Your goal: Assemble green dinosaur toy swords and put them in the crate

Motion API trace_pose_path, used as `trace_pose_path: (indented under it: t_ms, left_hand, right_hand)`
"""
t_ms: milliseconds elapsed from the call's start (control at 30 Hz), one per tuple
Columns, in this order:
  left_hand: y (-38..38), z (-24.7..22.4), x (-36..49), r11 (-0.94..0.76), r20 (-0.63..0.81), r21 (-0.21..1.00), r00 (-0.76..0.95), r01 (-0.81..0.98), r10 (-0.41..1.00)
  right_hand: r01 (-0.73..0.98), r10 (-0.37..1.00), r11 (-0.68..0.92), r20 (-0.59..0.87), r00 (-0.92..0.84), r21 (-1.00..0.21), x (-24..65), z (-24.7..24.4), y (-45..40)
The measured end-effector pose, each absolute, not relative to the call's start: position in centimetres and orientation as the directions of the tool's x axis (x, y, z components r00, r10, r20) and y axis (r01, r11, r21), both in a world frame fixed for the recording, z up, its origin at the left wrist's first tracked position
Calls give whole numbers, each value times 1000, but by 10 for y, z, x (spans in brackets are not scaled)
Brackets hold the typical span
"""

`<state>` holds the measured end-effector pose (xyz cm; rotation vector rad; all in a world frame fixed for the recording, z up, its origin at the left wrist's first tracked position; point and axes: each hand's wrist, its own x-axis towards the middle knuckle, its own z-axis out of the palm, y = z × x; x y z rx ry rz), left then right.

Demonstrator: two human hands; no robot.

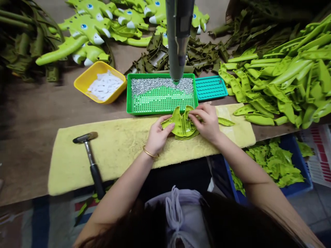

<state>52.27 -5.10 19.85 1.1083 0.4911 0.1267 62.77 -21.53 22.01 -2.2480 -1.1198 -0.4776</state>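
Head view. Left hand (158, 136) and right hand (204, 121) both on a lime-green moulded piece (178, 124), which lies on a yellow towelling pad (116, 151) near the pad's far edge. Left fingers (168, 128) curl over the piece's left side, closed against it. Right fingers (193, 115) bear on its upper middle, narrow, pinching a folded section; the exact contact is partly hidden. Gold bangle (150, 153) on left wrist.

Loose lime-green strip (226, 121) on the pad, just beside the right hand. Claw hammer-type tool not confirmed: a small hammer (91, 155) lies on the pad at left, well apart from both hands, black grip towards the person.

Beyond the pad, on the counter (26, 137): green tray (161, 111) holding a perforated board, with a band of silver rivets (161, 85) along its far part. A grey cylindrical tool (178, 38) stands directly above the tray, tip just over the rivets. Teal perforated tray (210, 88) right beside it. Yellow square bowl (81, 82) of white paper pieces (104, 86) at left. Piles of lime-green parts (281, 79) at right, olive-green parts (181, 57) and printed green dinosaur-shaped pieces (85, 29) further off. Below right, a blue crate (292, 168) holds more green pieces (271, 163).
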Motion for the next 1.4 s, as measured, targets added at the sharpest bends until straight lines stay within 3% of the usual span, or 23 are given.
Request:
trace_pose_path:
  t_ms: [100,167,300,433,533,667,800,900,1000,1067,1133,1233,1333,1400]
  left_hand:
    - [-53,197,522,453,-319,880,885,143,339]
    - [-53,197,521,459,-319,877,887,142,334]
    - [-50,204,522,473,-322,868,895,149,309]
    - [-43,219,521,443,-317,884,889,150,331]
    - [-47,221,510,434,-254,900,864,46,435]
    - [-63,209,493,389,-207,921,829,-14,520]
    - [-63,214,523,111,-85,993,919,45,385]
    - [-56,237,541,-281,105,959,964,-34,243]
    - [-59,250,510,-453,171,892,932,-9,319]
    - [-71,246,472,-685,192,728,948,37,255]
    - [-80,236,442,-842,117,539,992,-24,47]
    - [-60,230,432,-905,90,398,988,-148,-122]
    - [14,239,453,-894,235,435,972,-108,-3]
    - [85,247,472,-863,271,476,905,172,329]
  right_hand:
    - [833,667,-520,518,535,-191,625,215,-221]
    - [831,705,-532,458,541,-163,626,217,-227]
    - [787,733,-518,300,610,-335,630,229,-245]
    - [739,834,-369,150,531,-564,617,242,-263]
    - [706,771,-353,236,591,-614,594,241,-270]
    - [752,673,-427,379,635,-502,567,235,-266]
    - [833,734,-388,414,538,-395,558,240,-258]
    - [802,762,-322,365,536,-503,557,243,-252]
    - [739,754,-338,302,583,-582,559,240,-249]
    - [688,753,-337,254,606,-643,563,236,-248]
    - [629,752,-324,211,625,-707,567,232,-248]
    - [547,686,-352,189,703,-760,569,229,-244]
    - [300,494,-436,53,868,-849,561,228,-236]
    - [56,307,-431,-88,948,-901,553,229,-229]
